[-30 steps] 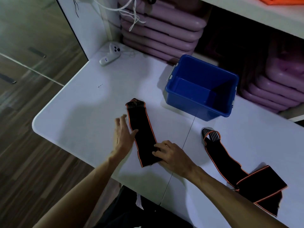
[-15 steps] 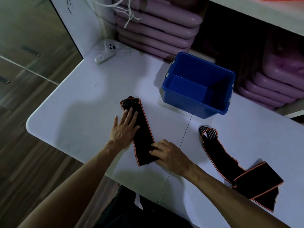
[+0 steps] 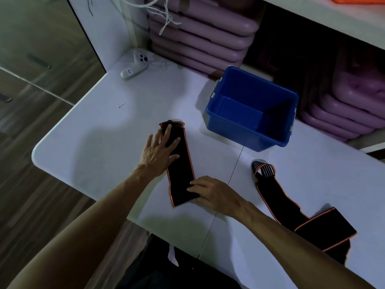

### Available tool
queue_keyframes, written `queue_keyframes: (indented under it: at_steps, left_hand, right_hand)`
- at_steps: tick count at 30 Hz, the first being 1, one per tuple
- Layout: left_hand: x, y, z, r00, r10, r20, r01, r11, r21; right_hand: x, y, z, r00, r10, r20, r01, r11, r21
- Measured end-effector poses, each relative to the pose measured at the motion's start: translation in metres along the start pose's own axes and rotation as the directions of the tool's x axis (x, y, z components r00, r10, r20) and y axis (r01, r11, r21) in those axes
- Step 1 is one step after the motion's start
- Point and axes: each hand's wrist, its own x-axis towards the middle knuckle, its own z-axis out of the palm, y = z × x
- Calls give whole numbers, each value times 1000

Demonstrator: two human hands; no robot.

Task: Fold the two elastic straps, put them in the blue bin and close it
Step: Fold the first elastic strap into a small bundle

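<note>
Pressing flat fingers (image 3: 169, 132) on strap (image 3: 181, 163)

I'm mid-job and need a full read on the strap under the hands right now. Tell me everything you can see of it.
The folded strap is a flat black band with thin orange edging, seemingly stretchy woven fabric. It lies on the white table, running away from the person, left of the blue bin and not touching it. Its far end looks ribbed. The left hand presses flat on the far half with straight fingers; the right hand rests its fingers on the near end. Its layers can't be counted.
</note>
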Motion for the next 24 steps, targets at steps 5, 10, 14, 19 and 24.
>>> queue_keyframes:
  at_steps: [5, 10, 14, 19, 24]
  left_hand:
    - [3, -1, 0, 1000, 7, -8, -6, 999, 47]
    - [4, -4, 2, 998, 44, -47, -44, 999, 15]
    - [6, -6, -3, 998, 51, -34, -51, 999, -18]
    - [5, -2, -2, 999, 20, -37, -22, 999, -46]
    - [-1, -1, -7, 993, 31, -118, -49, 987, -152]
  right_hand:
    - [7, -2, -6, 995, 100, 4, -100, 990, 96]
    - [25, -4, -9, 952, 304, 25, -301, 922, 242]
    - [47, 2, -12, 926, 346, 153, -378, 873, 309]
    - [61, 16, -19, 884, 359, 300, -420, 892, 169]
    - [72, 12, -24, 874, 380, 302, -438, 885, 154]
